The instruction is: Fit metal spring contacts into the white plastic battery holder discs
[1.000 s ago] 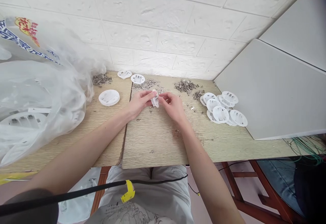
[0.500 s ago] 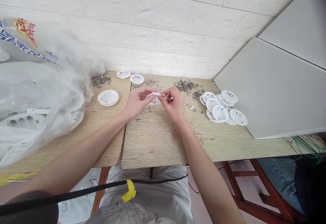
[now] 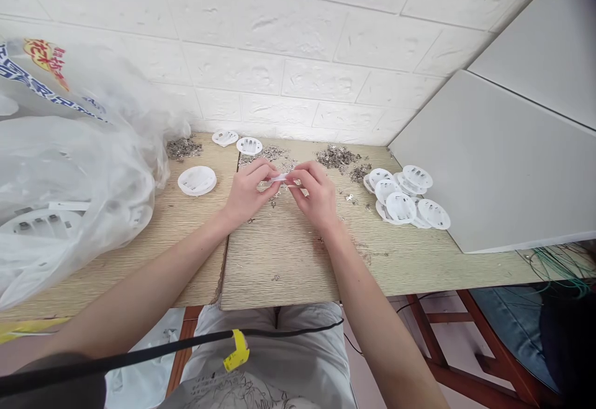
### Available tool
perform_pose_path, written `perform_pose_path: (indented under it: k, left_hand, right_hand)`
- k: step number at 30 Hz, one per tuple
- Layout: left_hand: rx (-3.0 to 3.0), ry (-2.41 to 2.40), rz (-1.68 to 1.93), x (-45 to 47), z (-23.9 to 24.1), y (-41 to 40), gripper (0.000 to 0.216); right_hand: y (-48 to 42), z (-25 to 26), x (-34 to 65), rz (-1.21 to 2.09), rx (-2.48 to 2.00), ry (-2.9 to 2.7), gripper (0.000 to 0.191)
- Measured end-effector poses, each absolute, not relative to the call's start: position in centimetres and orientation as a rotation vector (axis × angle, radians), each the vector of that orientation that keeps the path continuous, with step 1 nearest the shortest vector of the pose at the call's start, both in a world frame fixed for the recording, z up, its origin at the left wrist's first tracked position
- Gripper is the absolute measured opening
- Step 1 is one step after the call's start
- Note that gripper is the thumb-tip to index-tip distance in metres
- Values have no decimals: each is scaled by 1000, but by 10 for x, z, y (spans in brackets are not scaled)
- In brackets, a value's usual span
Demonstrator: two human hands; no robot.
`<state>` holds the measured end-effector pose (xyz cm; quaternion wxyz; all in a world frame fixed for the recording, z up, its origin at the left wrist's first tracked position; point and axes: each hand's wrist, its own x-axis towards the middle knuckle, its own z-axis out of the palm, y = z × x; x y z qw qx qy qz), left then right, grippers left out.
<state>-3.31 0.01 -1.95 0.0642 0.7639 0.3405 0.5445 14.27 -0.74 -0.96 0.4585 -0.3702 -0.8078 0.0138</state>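
Observation:
My left hand (image 3: 246,188) and my right hand (image 3: 313,195) meet over the middle of the wooden table (image 3: 288,254). Both pinch the same small white plastic disc (image 3: 278,178), held edge-on just above the table. Their fingers are closed round it. Small metal clips (image 3: 338,156) lie scattered and heaped behind the hands. A pile of white plastic discs (image 3: 405,201) lies to the right of my right hand. One stack of white discs (image 3: 197,179) sits to the left of my left hand.
A big clear plastic bag (image 3: 69,167) full of white parts fills the table's left side. Two more discs (image 3: 237,142) lie by the white brick wall. A grey panel (image 3: 488,167) leans at the right. A black cable with a yellow tag (image 3: 237,347) crosses my lap.
The white disc has turned from facing me to edge-on, and both hands have shifted slightly while they keep hold of it.

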Motion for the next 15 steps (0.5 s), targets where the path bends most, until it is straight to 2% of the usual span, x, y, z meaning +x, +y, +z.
perform_pose_path:
  k: [5, 8, 12, 15]
  left_hand:
    - [2047, 1102, 1438, -31, -14, -5, 11]
    - [1995, 1201, 1298, -31, -10, -4, 17]
    - [2014, 1478, 930, -33, -2, -6, 23]
    - [1994, 1599, 657, -32, 4, -11, 25]
  right_hand:
    - [-4, -7, 144, 457, -1044, -1877, 10]
    - [-3, -5, 144, 798, -1147, -1757, 17]
    - [-4, -2, 144, 1144, -1257, -1637, 15]
    - [-5, -1, 146, 1264, -1359, -1617, 10]
